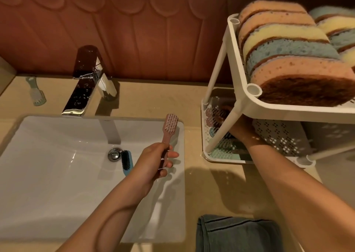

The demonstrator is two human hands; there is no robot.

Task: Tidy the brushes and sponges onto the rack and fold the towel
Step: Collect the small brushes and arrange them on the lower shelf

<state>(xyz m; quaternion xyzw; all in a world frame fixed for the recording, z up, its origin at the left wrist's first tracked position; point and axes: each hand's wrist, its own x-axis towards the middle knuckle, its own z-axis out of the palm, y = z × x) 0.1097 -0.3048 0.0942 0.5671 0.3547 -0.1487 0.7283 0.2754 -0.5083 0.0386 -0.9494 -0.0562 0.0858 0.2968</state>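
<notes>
counter (201, 101), sponges (284, 46) atop rack (253, 105), blue brush (126, 162) in sink (57, 155), left hand (153, 161) around pink brush (170, 124), grip of right hand (241, 130) unclear

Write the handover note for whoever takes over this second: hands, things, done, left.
Left hand grips the pink brush over the sink. Right hand reaches into the rack, lower shelf; its grip is hidden.
Done: sponges fill the top shelf; several brushes lie on the lower one.
Left: pink brush, blue brush in the sink, pale brush left of the tap, then the towel at the counter front.
</notes>
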